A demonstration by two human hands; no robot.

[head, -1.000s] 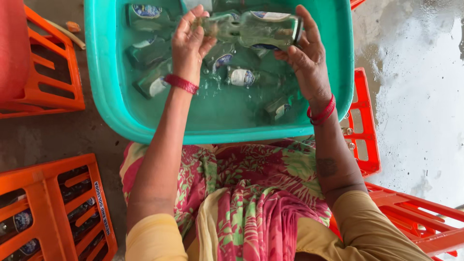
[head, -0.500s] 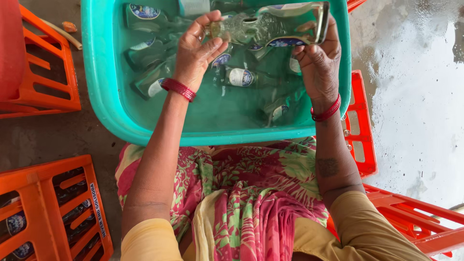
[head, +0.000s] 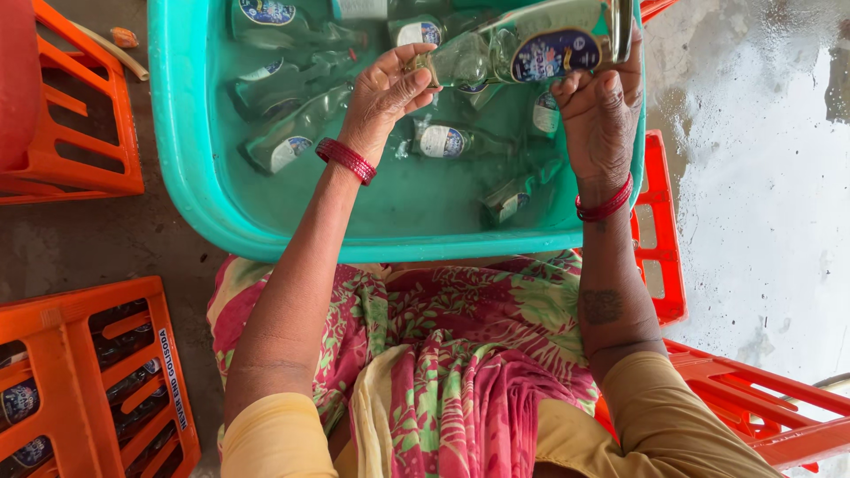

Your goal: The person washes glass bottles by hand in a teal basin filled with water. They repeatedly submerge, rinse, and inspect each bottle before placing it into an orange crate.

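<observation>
Glass bottle (head: pixel 522 53) held level, neck toward left hand (head: pixel 385 97), base in right hand (head: pixel 600 119)

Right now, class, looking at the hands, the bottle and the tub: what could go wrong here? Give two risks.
1. The glass bottle is wet and held over the tub by the left hand at its neck and the right hand at its body; it might slip.
2. If dropped, it could strike the bottles lying in the water and chip or break glass near bare hands.

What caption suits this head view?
Both hands, left hand and right hand, hold a glass bottle over a teal tub of bottles.
</observation>
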